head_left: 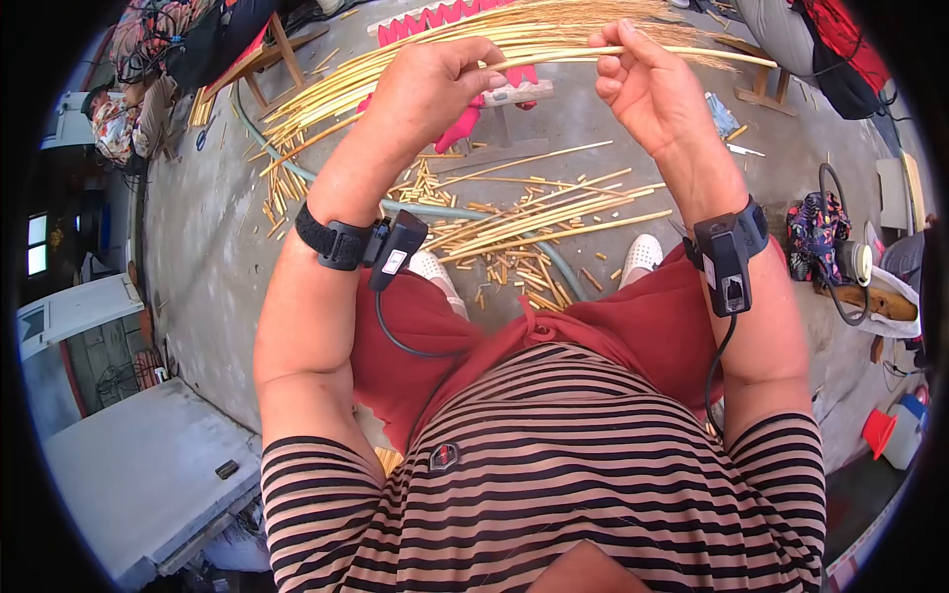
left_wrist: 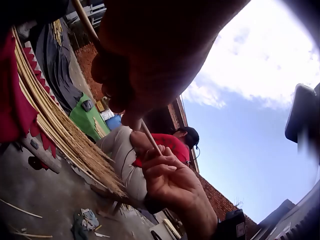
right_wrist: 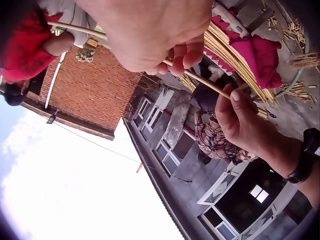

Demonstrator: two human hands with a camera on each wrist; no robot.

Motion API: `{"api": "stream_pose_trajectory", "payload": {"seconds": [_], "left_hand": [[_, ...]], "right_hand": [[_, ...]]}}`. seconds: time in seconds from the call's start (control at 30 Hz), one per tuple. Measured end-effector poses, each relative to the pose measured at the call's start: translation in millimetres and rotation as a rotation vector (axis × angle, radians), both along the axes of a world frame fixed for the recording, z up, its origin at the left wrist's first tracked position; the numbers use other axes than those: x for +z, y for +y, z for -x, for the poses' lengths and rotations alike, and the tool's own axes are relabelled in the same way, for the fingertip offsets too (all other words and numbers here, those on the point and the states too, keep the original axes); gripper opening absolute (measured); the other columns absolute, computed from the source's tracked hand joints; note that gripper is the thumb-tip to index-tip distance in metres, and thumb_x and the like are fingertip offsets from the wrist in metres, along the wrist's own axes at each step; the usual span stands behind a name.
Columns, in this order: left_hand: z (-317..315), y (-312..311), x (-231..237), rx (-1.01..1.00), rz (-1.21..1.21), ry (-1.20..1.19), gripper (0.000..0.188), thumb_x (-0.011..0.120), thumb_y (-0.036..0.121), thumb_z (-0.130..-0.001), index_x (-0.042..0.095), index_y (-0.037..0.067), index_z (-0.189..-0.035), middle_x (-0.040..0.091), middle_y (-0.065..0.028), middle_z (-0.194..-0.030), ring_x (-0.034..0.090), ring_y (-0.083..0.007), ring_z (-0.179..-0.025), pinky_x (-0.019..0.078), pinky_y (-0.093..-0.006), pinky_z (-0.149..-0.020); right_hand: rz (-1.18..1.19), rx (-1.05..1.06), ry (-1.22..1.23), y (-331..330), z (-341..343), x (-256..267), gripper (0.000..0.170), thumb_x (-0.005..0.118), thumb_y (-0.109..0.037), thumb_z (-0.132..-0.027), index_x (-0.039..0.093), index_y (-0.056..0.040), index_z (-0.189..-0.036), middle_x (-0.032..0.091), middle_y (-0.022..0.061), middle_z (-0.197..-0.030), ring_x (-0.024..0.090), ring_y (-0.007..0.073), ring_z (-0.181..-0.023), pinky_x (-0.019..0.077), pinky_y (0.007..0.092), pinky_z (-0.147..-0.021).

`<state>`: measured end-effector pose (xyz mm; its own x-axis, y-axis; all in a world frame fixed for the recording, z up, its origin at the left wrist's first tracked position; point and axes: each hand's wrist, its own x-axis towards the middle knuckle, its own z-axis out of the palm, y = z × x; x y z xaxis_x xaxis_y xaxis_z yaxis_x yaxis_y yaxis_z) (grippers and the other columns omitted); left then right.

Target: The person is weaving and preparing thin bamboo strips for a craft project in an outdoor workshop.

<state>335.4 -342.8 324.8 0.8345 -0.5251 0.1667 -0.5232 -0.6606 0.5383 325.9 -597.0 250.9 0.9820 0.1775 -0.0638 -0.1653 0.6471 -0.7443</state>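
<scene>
- My left hand [head_left: 435, 84] is closed to a pinch, thumb and fingertips on one thin pale stalk [head_left: 727, 54].
- My right hand [head_left: 660, 94] has its fingers curled and its thumb against them, pinching the same stalk further along, with a gap between my two hands.
- The stalk lies raised in front of me, running crosswise from my left fingers through my right hand and on past it.
- Beyond and below it, a bundle of long stalks [head_left: 341, 89] with bushy brown ends lies across a bench [head_left: 524, 94], bright pink cloth [head_left: 460, 127] hanging there too.
- On the grey floor before my feet I see loose long stalks [head_left: 593, 227] and many short cut pieces [head_left: 537, 282], a greenish hose [head_left: 415, 209] running among them.
- My white shoes [head_left: 643, 255] stand either side of that litter.
- Each of my wrists has a strapped-on black camera [head_left: 400, 247].
- Across from me sits a person in a red top [left_wrist: 165, 145]; off to my left is another in flowered clothing [right_wrist: 220, 135].
</scene>
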Motion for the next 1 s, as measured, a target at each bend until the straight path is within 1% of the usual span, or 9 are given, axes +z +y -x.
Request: {"api": "stream_pose_trajectory", "payload": {"seconds": [0.1,0.33,0.47,0.53,0.63,0.73,0.83,0.97,1.0], "left_hand": [[5.3,16.1,2.4,-0.035,-0.003,0.1,0.024,0.064,0.022,-0.085,0.063,0.007,-0.103,0.054,0.0028,-0.069,0.048,-0.0051,-0.065,0.0407,-0.0212,-0.059],[5.7,84.4,-18.6,-0.006,0.148,0.496,0.018,0.054,0.015,-0.09,0.06,0.005,-0.105,0.051,0.0047,-0.07,0.046,-0.0038,-0.063,0.0384,-0.0175,-0.058],[20.5,91.4,-30.8,0.028,0.021,0.617,0.008,0.054,0.008,-0.088,0.061,0.005,-0.092,0.053,0.0047,-0.07,0.047,-0.0042,-0.064,0.0399,-0.0189,-0.06],[23.9,99.9,-55.8,-0.022,-0.13,0.686,0.006,0.056,0.007,-0.086,0.06,0.003,-0.087,0.053,0.0039,-0.069,0.047,-0.0056,-0.063,0.0402,-0.0204,-0.059],[29.8,105.7,-113.0,-0.073,-0.324,0.821,0.003,0.058,0.004,-0.082,0.059,0.001,-0.081,0.052,0.0018,-0.064,0.047,-0.0076,-0.061,0.0402,-0.0233,-0.056],[36.1,104.7,-161.9,-0.147,-0.486,0.825,0.004,0.062,0.006,-0.079,0.06,0.003,-0.079,0.053,-0.004,-0.062,0.05,-0.0125,-0.061,0.0419,-0.03,-0.057],[24.5,108.6,-233.2,-0.228,-0.592,0.647,0.013,0.066,0.014,-0.07,0.062,0.005,-0.079,0.062,-0.0153,-0.074,0.061,-0.0302,-0.073,0.0467,-0.038,-0.065],[35.6,89.7,-297.0,-0.025,-0.573,0.352,0.013,0.065,0.013,-0.073,0.06,0.003,-0.081,0.062,-0.0173,-0.08,0.06,-0.0352,-0.078,0.0469,-0.0414,-0.068],[39.5,91.4,-319.9,-0.052,-0.632,0.252,0.019,0.063,0.015,-0.075,0.059,0.005,-0.09,0.062,-0.0177,-0.086,0.06,-0.0367,-0.079,0.0489,-0.0417,-0.07]], "right_hand": [[-0.096,-0.208,0.049,14.5,21.4,36.3,0.018,0.056,-0.025,-0.09,0.054,-0.0065,-0.088,0.061,0.0052,-0.08,0.058,0.0118,-0.061,0.0505,0.0277,-0.057],[-0.142,-0.347,0.001,-29.0,21.2,47.3,0.013,0.051,-0.014,-0.091,0.052,-0.0019,-0.09,0.059,0.0057,-0.078,0.057,0.0109,-0.064,0.047,0.0227,-0.054],[0.118,-0.284,0.232,12.6,49.3,52.1,0.01,0.055,-0.012,-0.087,0.054,-0.0037,-0.093,0.062,0.0076,-0.082,0.059,0.0129,-0.063,0.047,0.0233,-0.054],[0.483,0.067,0.247,16.7,56.2,27.7,0.036,0.054,-0.03,-0.089,0.056,-0.0027,-0.112,0.063,0.0106,-0.096,0.06,0.0155,-0.085,0.0483,0.0285,-0.069],[1.532,0.694,-0.164,30.3,70.8,22.6,0.028,0.06,-0.027,-0.083,0.063,-0.0027,-0.096,0.065,0.0161,-0.09,0.063,0.0264,-0.089,0.0495,0.0354,-0.074],[1.953,0.975,-0.342,32.2,89.2,15.6,0.037,0.058,-0.025,-0.082,0.056,-0.0022,-0.111,0.063,0.0189,-0.091,0.061,0.0317,-0.09,0.049,0.0402,-0.076],[1.981,0.919,-0.353,33.5,91.6,16.4,0.033,0.058,-0.023,-0.081,0.057,-0.0018,-0.106,0.063,0.0196,-0.094,0.059,0.0359,-0.091,0.0481,0.0437,-0.079],[1.852,0.828,-0.466,42.0,99.9,13.0,0.028,0.06,-0.025,-0.081,0.057,-0.0022,-0.096,0.063,0.0164,-0.09,0.06,0.0351,-0.089,0.049,0.0436,-0.076],[1.812,0.811,-0.508,42.1,103.7,12.9,0.029,0.062,-0.026,-0.08,0.057,-0.0023,-0.095,0.063,0.0162,-0.088,0.06,0.0348,-0.087,0.0495,0.0433,-0.075]]}}
